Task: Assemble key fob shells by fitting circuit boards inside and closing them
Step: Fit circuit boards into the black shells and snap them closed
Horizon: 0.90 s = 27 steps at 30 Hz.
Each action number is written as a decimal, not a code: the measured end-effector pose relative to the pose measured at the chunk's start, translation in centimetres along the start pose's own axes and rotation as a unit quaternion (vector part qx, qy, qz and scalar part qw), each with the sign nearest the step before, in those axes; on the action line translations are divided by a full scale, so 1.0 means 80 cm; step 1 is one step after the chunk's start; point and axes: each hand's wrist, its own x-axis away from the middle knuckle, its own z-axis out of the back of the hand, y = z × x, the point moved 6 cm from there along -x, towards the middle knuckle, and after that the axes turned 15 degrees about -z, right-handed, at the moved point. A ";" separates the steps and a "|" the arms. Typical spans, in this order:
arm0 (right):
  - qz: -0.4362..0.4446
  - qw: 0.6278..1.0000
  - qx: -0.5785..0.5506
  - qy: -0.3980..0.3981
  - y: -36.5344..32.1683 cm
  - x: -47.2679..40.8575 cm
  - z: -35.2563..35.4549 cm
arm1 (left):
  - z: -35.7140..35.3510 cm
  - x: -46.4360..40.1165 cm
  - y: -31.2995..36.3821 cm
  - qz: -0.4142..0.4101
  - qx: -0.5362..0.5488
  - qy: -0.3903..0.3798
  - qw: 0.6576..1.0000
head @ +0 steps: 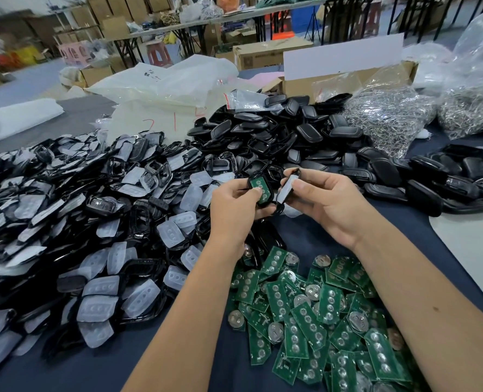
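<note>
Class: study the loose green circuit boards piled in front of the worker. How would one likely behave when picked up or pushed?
A green circuit board looks thin and flat, so it is probably light and stiff. Pushed, it would likely slide across its neighbours, not roll. Lying overlapped in the heap, one may be fiddly to pinch singly.

I saw a black shell half (pixel 260 189) with a green circuit board (pixel 259 187) seated face-up inside, just left of its tilted mate (pixel 287 188) lined with a translucent button pad.

Left hand (pixel 234 200) grips a black shell half (pixel 260 188) with a green circuit board seated inside. Just right of it, right hand (pixel 323 198) holds the other shell half (pixel 287 189), white-lined. Below the hands, loose circuit boards (pixel 319 315) heaped on the bench (pixel 305 236).
</note>
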 end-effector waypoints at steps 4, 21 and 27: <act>-0.005 1.000 -0.005 0.001 0.001 0.000 -0.001 | -0.002 0.001 0.000 -0.010 -0.007 -0.011 1.000; 0.015 0.997 0.029 0.067 0.003 -0.001 0.005 | -0.011 0.004 0.010 -0.129 -0.080 -0.035 0.988; 0.025 0.993 0.056 0.100 0.006 -0.002 0.012 | -0.022 0.007 0.009 -0.183 -0.134 -0.065 0.972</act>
